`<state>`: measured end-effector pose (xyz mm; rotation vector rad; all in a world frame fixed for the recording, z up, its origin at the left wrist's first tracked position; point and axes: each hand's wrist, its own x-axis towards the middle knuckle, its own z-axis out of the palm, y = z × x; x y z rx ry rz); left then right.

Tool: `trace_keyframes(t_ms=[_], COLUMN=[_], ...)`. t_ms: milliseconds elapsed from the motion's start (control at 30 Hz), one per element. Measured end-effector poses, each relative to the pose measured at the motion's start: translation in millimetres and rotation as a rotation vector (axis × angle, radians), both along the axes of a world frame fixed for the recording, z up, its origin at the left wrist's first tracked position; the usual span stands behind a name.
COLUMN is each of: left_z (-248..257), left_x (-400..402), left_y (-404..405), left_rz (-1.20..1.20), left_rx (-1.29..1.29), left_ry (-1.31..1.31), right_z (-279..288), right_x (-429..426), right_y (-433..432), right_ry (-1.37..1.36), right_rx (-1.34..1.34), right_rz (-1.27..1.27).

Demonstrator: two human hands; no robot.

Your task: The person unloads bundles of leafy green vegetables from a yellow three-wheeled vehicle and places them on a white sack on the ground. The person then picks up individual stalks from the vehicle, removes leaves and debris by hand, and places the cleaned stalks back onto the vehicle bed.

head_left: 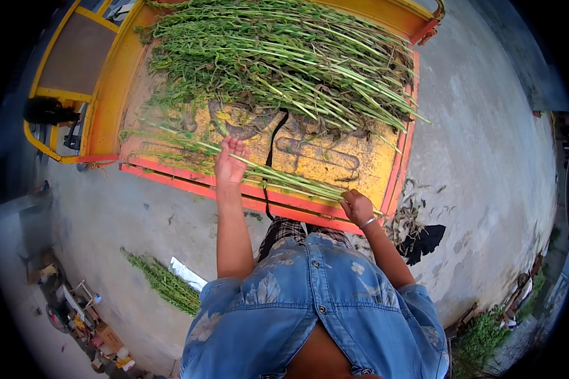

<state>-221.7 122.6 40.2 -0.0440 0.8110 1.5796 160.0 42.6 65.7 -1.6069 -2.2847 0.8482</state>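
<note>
My right hand (pixel 357 207) is closed around the bare ends of a small bunch of green plant stalks (pixel 294 180) near the front right corner of a yellow cart bed (pixel 246 116). The leafy tips of that bunch reach left along the bed's front edge. My left hand (pixel 232 161) has its palm turned up beside the stalks, with its fingers loosely extended. Whether the stalks rest on these fingers or pass behind them is hard to tell. A black strap (pixel 276 137) runs across the bed, partly under the bunch.
A large heap of leafy stalks (pixel 275 57) covers the bed's far part. Its orange front rim (pixel 194 187) is close to my legs. Another leafy bundle (pixel 163 279) lies on the concrete floor behind left. Dry leaves and a black scrap (pixel 422 241) lie at right.
</note>
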Motion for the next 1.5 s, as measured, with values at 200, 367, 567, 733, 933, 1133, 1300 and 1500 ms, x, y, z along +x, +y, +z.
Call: trace_keyframes(t_ms=[200,367,567,733,933,1133,1300,1500], left_z=[-54,-127,-131,-138,-123,-89,-75,-37], left_x=[-53,-67,-48,-32,-14,1,-6,26], left_y=[-33,-61,-54,-59,-85,-106,-123,-76], left_rz=[-0.081,-0.033,-0.042,0.011,0.115,0.085,0.11,0.034], left_rx=[-0.535,-0.723,-0.777,-0.832,-0.766,-0.745,-0.641,-0.47], left_ry=[0.141,0.242,0.38,0.473,0.351,0.303,0.282,0.245], right_z=[-86,-101,-102,-80,2,-15,32,135], right_x=[-18,-44,-44,-25,-10,10,5,1], right_y=[4,-8,-8,56,230,322,315,234], right_ry=[-0.421,-0.624,-0.486,-0.3,-0.393,-0.887,-0.537,-0.424], right_rx=[-0.141,-0.073,-0.14,-0.086,0.499,0.062,0.125,0.327], right_rz=[0.016,-0.036,-0.092,-0.235,-0.325,-0.196,-0.068,-0.012])
